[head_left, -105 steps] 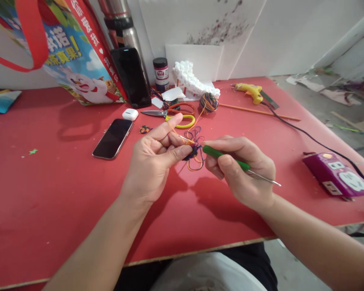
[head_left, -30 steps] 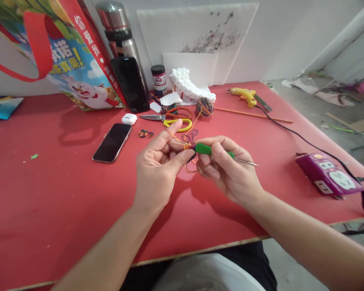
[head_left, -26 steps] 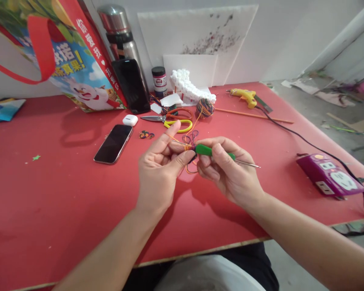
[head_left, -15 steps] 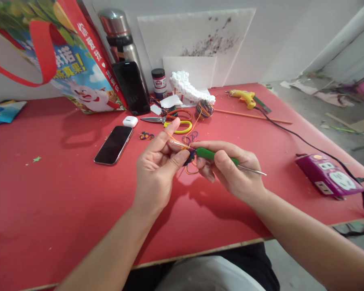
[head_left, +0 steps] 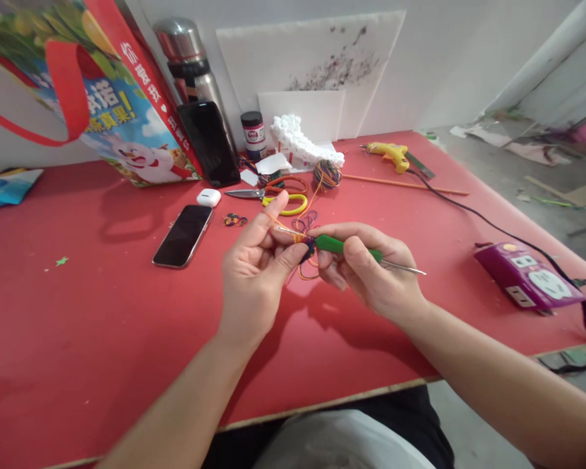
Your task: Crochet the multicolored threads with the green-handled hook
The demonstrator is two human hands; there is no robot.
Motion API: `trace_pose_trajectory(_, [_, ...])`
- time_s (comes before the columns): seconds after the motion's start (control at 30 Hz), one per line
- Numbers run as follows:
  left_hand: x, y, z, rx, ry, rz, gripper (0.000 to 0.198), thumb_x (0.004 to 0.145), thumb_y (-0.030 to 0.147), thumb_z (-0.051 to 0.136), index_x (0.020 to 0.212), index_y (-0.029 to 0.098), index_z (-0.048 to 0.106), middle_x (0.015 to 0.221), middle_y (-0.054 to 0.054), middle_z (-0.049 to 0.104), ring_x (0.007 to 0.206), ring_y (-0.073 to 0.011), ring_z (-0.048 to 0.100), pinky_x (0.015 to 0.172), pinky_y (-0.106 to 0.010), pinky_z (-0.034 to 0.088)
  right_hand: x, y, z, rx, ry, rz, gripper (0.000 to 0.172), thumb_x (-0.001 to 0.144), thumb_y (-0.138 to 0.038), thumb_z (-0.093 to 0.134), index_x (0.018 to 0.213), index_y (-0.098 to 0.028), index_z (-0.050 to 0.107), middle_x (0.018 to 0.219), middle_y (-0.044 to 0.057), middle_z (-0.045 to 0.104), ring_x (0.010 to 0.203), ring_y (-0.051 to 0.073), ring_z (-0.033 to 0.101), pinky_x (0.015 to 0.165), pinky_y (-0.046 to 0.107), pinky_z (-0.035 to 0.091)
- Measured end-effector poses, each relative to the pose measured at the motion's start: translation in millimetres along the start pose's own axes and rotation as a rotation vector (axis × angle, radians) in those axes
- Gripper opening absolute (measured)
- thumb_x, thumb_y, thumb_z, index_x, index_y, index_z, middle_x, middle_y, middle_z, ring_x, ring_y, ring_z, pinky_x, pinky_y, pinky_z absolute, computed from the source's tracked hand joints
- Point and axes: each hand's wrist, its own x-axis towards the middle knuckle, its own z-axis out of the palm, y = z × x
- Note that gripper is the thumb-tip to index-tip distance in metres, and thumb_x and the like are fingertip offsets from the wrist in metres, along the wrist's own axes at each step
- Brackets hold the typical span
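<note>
Between the thumb and fingers of my left hand (head_left: pixel 254 273) is a small multicoloured crochet piece (head_left: pixel 306 249), dark blue, purple and orange. My left index finger points up, with an orange strand of yarn running by it. My right hand (head_left: pixel 376 267) is closed round the green handle of a crochet hook (head_left: pixel 329 244). The hook's thin metal tip reaches left across the top of the piece, and its other metal end sticks out to the right. Loose yarn loops hang beside the piece and lead back to a variegated yarn ball (head_left: pixel 327 174).
Beyond my hands lie scissors (head_left: pixel 286 204), a small yarn scrap (head_left: pixel 234 220), a phone (head_left: pixel 183 236) and a white earbud case (head_left: pixel 208 197). A yellow glue gun (head_left: pixel 393 155) trails its cable to a purple power box (head_left: pixel 530 276). A gift bag (head_left: pixel 137 130) and steel flask (head_left: pixel 185 52) stand behind.
Both hands keep their grips, with the hook's tip still over the crochet piece. The whole view has shifted very slightly.
</note>
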Motion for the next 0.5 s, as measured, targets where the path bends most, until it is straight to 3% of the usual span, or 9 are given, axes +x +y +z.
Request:
trace_pose_trajectory(0.17, [1.1, -2.5, -1.7, 0.044, -0.015, 0.039, 0.048, 0.083, 0.013, 0.086, 0.128, 0.031, 0.084, 0.083, 0.002, 0.068, 0.078, -0.0104, 0.064, 0.078, -0.02, 0.06, 1.8, 1.2, 0.2, -0.066, -0.008, -0.028, 0.027, 0.106, -0.044, 0.072, 0.114, -0.021, 0.083, 0.08, 0.001, 0.071, 0.059, 0.011, 0.06, 0.054, 0.027, 0.053])
trace_pose_trajectory(0.27, [2.8, -2.6, -2.0, 0.063, -0.024, 0.035, 0.049, 0.082, 0.013, 0.085, 0.129, 0.027, 0.083, 0.082, 0.003, 0.066, 0.078, -0.0098, 0.064, 0.079, -0.019, 0.06, 0.9, 6.2, -2.9, -0.254, -0.007, -0.093, 0.031, 0.109, -0.045, 0.067, 0.118, -0.018, 0.078, 0.078, 0.001, 0.071, 0.06, 0.012, 0.064, 0.054, 0.025, 0.054])
trace_pose_trajectory(0.43, [4.9, -3.5, -0.6, 0.024, -0.047, -0.072, 0.051, 0.081, 0.014, 0.087, 0.13, 0.024, 0.082, 0.08, 0.005, 0.061, 0.076, -0.0072, 0.061, 0.079, -0.017, 0.058, 2.6, 24.4, -15.6, -0.651, -0.152, -0.311, 0.036, 0.109, -0.041, 0.065, 0.139, -0.02, 0.065, 0.094, 0.006, 0.08, 0.073, 0.016, 0.075, 0.068, 0.027, 0.062])
trace_pose_trajectory(0.5, [4.8, -4.7, 1.1, 0.011, -0.061, -0.132, 0.053, 0.08, 0.014, 0.087, 0.132, 0.023, 0.081, 0.079, 0.006, 0.06, 0.076, -0.0079, 0.061, 0.078, -0.019, 0.058, 4.7, 32.8, -21.3, -0.744, -0.199, -0.396, 0.04, 0.109, -0.044, 0.063, 0.143, -0.021, 0.062, 0.113, 0.012, 0.081, 0.085, 0.019, 0.08, 0.076, 0.031, 0.065])
